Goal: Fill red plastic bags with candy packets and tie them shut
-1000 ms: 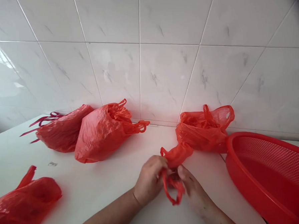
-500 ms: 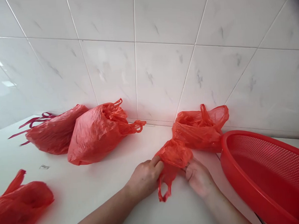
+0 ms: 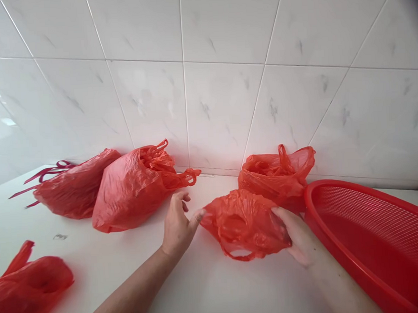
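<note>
A crumpled red plastic bag sits over the white tabletop in front of me, spread wider, its handle loop hanging toward me. My right hand grips its right side, with the thumb on top and the fingers partly hidden underneath. At the bag's left edge is my left hand, its fingers apart and curved; the thumb tip reaches the plastic, and nothing is in the palm. Just behind stands another red plastic bag with its mouth open against the wall. What the bags contain cannot be made out.
Two full red bags, one plump and one with purple ties, lean together at back left. Another red bag lies at front left. A red mesh-sided basket stands at right. White tiles form the wall behind.
The bag between my hands has opened out wider. My left hand has loosened and moved left and up; my right hand has shifted right along with the bag's side.
</note>
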`<state>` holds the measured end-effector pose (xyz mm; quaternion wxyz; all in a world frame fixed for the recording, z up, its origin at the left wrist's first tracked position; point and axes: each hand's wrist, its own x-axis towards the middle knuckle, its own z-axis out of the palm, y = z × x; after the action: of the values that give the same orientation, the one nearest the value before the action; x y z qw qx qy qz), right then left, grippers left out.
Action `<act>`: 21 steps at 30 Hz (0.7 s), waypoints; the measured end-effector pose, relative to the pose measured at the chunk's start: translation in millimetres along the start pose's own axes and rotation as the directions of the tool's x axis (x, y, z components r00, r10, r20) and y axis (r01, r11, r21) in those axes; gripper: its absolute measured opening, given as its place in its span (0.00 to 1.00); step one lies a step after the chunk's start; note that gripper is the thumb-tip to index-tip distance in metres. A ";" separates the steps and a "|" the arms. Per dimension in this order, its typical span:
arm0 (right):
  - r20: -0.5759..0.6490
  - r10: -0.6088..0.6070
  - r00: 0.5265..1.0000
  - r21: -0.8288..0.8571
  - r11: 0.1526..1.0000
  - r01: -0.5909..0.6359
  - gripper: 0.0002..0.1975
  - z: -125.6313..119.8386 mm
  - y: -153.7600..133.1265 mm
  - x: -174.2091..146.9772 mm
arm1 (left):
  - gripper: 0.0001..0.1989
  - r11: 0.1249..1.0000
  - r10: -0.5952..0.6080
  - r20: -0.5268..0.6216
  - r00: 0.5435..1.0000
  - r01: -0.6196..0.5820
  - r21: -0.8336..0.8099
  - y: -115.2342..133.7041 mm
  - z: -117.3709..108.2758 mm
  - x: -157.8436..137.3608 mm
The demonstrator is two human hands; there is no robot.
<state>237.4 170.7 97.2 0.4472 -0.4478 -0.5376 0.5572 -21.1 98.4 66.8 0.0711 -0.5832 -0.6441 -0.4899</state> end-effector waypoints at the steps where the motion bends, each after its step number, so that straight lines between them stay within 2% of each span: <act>1: 0.063 0.041 0.997 0.019 0.999 -0.042 0.12 2.7 -2.1 -3.8 | 0.31 0.987 0.160 -0.053 0.986 -0.160 -0.007 5.0 0.9 -3.7; 3: 0.237 0.145 0.960 0.008 0.988 -0.152 0.12 9.3 -7.6 -13.2 | 0.41 0.881 0.471 -0.039 0.881 -0.472 -0.016 17.9 3.7 -12.7; 4: 0.318 0.188 0.929 -0.031 0.982 -0.188 0.12 12.2 -11.1 -18.1 | 0.43 0.824 0.566 0.013 0.824 -0.565 -0.030 24.4 5.2 -17.0; 5: 0.384 0.234 0.893 -0.080 0.972 -0.220 0.11 14.3 -15.2 -22.5 | 0.40 0.794 0.608 0.074 0.791 -0.605 -0.051 29.9 6.7 -20.5; 6: 0.426 0.278 0.861 -0.135 0.960 -0.244 0.12 15.1 -19.4 -26.0 | 0.35 0.799 0.601 0.136 0.787 -0.595 -0.084 33.9 7.8 -22.8; 7: 0.444 0.309 0.841 -0.188 0.950 -0.250 0.12 14.4 -23.7 -28.0 | 0.29 0.840 0.543 0.200 0.816 -0.527 -0.128 36.2 8.5 -23.6; 8: 0.438 0.323 0.839 -0.239 0.942 -0.237 0.13 12.3 -27.8 -28.4 | 0.26 0.903 0.425 0.261 0.867 -0.388 -0.182 36.8 8.6 -22.8; 9: 0.412 0.318 0.854 -0.284 0.935 -0.211 0.13 8.8 -31.4 -27.2 | 0.27 0.953 0.256 0.324 0.911 -0.180 -0.244 36.0 8.3 -20.4; 10: 0.365 0.299 0.882 -0.329 0.928 -0.178 0.13 4.4 -34.7 -25.0 | 0.26 0.947 0.054 0.392 0.918 0.078 -0.313 34.6 7.6 -16.8; 11: 0.295 0.255 0.921 -0.373 0.918 -0.135 0.14 -0.3 -37.4 -22.4 | 0.24 0.868 -0.141 0.462 0.875 0.333 -0.367 32.9 6.6 -12.5; 12: 0.201 0.176 0.964 -0.422 0.903 -0.077 0.14 -4.7 -39.7 -20.4 | 0.21 0.745 -0.290 0.524 0.801 0.532 -0.401 31.6 5.7 -8.0; 13: 0.087 0.051 0.995 -0.486 0.874 -0.002 0.15 -7.8 -41.7 -19.9 | 0.18 0.623 -0.384 0.567 0.729 0.658 -0.424 31.0 5.1 -4.0; 14: -0.025 -0.120 0.992 -0.570 0.817 0.085 0.15 -9.2 -43.2 -21.6 | 0.16 0.533 -0.431 0.594 0.679 0.723 -0.439 31.2 4.7 -0.8; 15: -0.101 -0.322 0.941 -0.660 0.729 0.179 0.15 -8.5 -44.2 -25.9 | 0.14 0.485 -0.453 0.607 0.653 0.752 -0.447 32.2 4.7 1.2; 16: -0.113 -0.521 0.846 -0.736 0.616 0.281 0.15 -5.4 -44.4 -32.8 | 0.14 0.463 -0.464 0.607 0.645 0.761 -0.454 33.9 4.9 2.1; 17: -0.065 -0.671 0.738 -0.778 0.497 0.383 0.13 -0.2 -43.5 -41.4 | 0.14 0.447 -0.468 0.610 0.640 0.767 -0.461 36.0 5.1 2.0; 18: 0.020 -0.759 0.650 -0.782 0.394 0.484 0.10 6.6 -41.2 -50.5 | 0.14 0.419 -0.473 0.623 0.623 0.781 -0.463 38.3 5.0 1.4; 19: 0.131 -0.787 0.602 -0.749 0.319 0.580 0.07 14.2 -37.1 -58.8 | 0.13 0.393 -0.476 0.640 0.604 0.797 -0.459 40.5 4.3 0.5; 20: 0.244 -0.772 0.587 -0.704 0.276 0.655 0.05 21.6 -31.1 -64.7 | 0.13 0.360 -0.468 0.664 0.583 0.812 -0.459 42.3 2.9 0.0; 21: 0.338 -0.729 0.595 -0.677 0.250 0.692 0.06 28.0 -23.5 -67.3 | 0.14 0.316 -0.440 0.700 0.563 0.827 -0.466 43.2 0.6 0.1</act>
<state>223.8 99.8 122.5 0.4298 -0.3106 -0.8478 0.0058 14.6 92.0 90.2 -0.5373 -0.3340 -0.5491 -0.5461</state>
